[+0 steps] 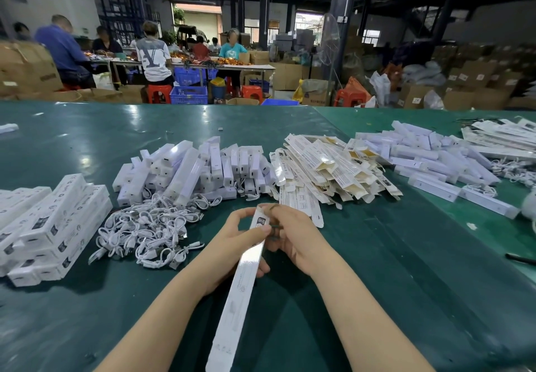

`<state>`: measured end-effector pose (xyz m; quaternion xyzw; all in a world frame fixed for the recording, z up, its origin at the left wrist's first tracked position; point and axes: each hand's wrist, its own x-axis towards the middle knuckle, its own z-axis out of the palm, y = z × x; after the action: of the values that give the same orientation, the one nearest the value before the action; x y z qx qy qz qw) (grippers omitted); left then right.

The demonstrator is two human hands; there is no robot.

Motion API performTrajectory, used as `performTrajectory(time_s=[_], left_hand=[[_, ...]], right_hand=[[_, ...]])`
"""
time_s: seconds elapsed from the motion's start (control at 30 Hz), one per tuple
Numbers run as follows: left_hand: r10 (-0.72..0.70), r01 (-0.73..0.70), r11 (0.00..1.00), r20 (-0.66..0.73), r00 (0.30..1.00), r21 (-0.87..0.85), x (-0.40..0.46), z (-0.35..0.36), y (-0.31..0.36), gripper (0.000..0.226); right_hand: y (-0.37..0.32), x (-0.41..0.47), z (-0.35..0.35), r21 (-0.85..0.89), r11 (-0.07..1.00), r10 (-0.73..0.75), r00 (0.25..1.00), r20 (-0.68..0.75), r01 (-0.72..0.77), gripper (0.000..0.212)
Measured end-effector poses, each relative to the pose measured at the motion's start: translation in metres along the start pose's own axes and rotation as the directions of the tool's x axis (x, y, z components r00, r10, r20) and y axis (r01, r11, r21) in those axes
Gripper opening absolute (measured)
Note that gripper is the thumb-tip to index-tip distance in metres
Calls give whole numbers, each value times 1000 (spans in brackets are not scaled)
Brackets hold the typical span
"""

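A long, narrow white cardboard box (245, 281) lies slantwise in front of the person, above the dark green table top (391, 299), its near end at the bottom edge of the view and its far end raised between both hands. The left hand (232, 247) grips the box from the left near that far end, fingers curled under it and the thumb lying across its printed face. The right hand (293, 238) meets the same end from the right, its fingers bent in and pinching at the box's tip. Something small and dark sits by those fingers, too blurred to identify. Just beyond the left hand lies a tangled heap of white coiled cables (145, 232), and behind it a pile of white plastic light bars (185, 168). At the left edge is a stack of closed white printed boxes (55, 223). Beyond the right hand spreads a loose pile of flat, unfolded white-and-cream cartons (324, 168), with more white bars (435, 159) further right.
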<state>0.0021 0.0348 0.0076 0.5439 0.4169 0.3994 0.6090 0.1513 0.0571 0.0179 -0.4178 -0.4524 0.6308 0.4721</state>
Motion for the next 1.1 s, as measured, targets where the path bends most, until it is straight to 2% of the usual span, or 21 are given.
performTrajectory(time_s=[0.17,0.27,0.37,0.47,0.57,0.93,1.1], left_hand=[[1,0,1000,-3,1000,10,0,0,-1,40],[-7,6,1000,-27,1000,-27,2,0,-2,40],[-9,7,998,-25,1000,-55,3,-2,-3,42],[-2,2,999,2,1000,-37,3,-1,-4,47],[9,-9,1000,10,1000,-18,3,-1,-4,43],[-19,19,1000,-29,999,20,4,-2,-4,36],[-17,18,1000,-31,999,12,6,-3,-6,23]], right_hand=[[-2,-3,2,-64,998,-22,1000,-19,20,21],[2,-4,6,-254,959,-142,989,-42,127,20],[4,-6,7,-335,915,-237,971,5,225,16],[1,-7,2,-311,927,-207,977,47,212,10],[-1,-6,1,-266,952,-146,988,50,154,6],[-1,-4,2,-248,960,-139,990,-20,129,13],[3,-2,8,-128,989,-78,994,-76,68,22]])
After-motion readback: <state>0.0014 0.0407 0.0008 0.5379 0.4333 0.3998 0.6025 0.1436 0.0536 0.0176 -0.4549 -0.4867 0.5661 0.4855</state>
